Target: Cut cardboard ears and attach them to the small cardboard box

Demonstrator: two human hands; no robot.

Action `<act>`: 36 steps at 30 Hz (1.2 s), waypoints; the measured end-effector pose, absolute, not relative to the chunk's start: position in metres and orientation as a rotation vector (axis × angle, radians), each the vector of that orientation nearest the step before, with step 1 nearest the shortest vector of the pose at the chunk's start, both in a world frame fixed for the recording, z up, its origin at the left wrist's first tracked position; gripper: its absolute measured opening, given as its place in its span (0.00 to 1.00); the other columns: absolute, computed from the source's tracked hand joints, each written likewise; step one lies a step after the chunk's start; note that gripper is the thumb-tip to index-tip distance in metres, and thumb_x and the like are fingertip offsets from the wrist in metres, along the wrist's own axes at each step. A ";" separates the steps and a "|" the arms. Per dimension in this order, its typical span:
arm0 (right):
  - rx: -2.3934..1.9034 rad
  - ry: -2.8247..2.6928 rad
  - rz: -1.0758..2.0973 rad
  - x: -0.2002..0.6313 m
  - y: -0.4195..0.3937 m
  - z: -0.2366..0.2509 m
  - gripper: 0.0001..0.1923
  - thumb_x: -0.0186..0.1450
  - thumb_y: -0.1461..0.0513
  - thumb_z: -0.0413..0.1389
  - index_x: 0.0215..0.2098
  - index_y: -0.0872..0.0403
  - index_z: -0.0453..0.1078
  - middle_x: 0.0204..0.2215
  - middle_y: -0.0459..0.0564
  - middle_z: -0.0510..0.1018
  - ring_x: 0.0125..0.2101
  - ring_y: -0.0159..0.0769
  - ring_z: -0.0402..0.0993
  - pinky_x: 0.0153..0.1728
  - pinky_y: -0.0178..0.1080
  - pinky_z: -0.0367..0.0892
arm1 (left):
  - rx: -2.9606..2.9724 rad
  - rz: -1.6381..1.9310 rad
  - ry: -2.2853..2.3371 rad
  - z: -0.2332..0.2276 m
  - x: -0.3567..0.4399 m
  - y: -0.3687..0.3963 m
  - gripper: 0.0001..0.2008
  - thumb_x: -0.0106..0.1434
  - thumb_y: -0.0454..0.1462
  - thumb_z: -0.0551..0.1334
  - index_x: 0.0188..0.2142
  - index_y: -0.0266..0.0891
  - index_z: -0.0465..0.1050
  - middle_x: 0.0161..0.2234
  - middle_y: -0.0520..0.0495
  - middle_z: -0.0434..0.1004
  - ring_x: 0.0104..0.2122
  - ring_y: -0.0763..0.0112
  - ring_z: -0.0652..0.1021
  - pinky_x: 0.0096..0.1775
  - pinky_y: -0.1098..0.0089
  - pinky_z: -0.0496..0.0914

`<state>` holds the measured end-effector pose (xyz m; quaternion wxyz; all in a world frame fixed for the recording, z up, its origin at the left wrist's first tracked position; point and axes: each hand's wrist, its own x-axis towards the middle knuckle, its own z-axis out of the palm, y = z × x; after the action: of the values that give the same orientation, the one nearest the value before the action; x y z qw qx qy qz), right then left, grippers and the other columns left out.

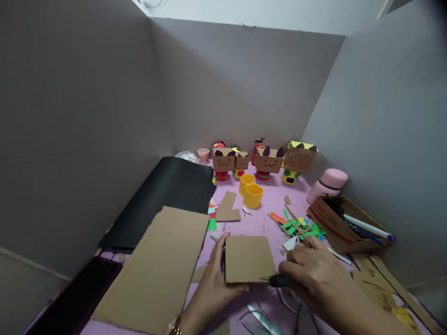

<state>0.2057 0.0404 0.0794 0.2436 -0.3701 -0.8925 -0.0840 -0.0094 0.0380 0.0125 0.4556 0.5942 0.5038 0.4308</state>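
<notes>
Cardboard square [248, 258], one piece, flat on pink table [260, 221], near edge, centre. Left hand [213, 288] clamped on its left edge; right hand [316, 274] closed on a black-handled tool [281, 279] at its lower right corner. Left: one black sheet [164, 195], one large cardboard sheet [160, 265]. Behind: two yellow cups [250, 190], four box-headed figures [268, 160]. Right: one cardboard box [344, 223].

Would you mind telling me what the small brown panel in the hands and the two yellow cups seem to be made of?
The small brown panel looks like matte cardboard: flat, dull brown, with cut edges. The two yellow cups look like smooth plastic, judging by their even colour and soft sheen, though that is not certain.
</notes>
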 end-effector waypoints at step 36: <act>-1.063 -2.406 -0.087 0.229 0.037 0.072 0.12 0.63 0.69 0.50 0.26 0.51 0.71 0.20 0.43 0.74 0.22 0.33 0.66 0.32 0.37 0.49 | 1.395 1.044 1.181 0.011 -0.010 0.041 0.56 0.41 0.40 0.76 0.64 0.40 0.46 0.57 0.35 0.67 0.54 0.50 0.71 0.56 0.52 0.63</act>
<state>0.2290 0.0371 0.0722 0.2523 -0.3910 -0.8846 -0.0321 -0.0103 0.0409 0.0105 0.4953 0.5756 0.4874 0.4310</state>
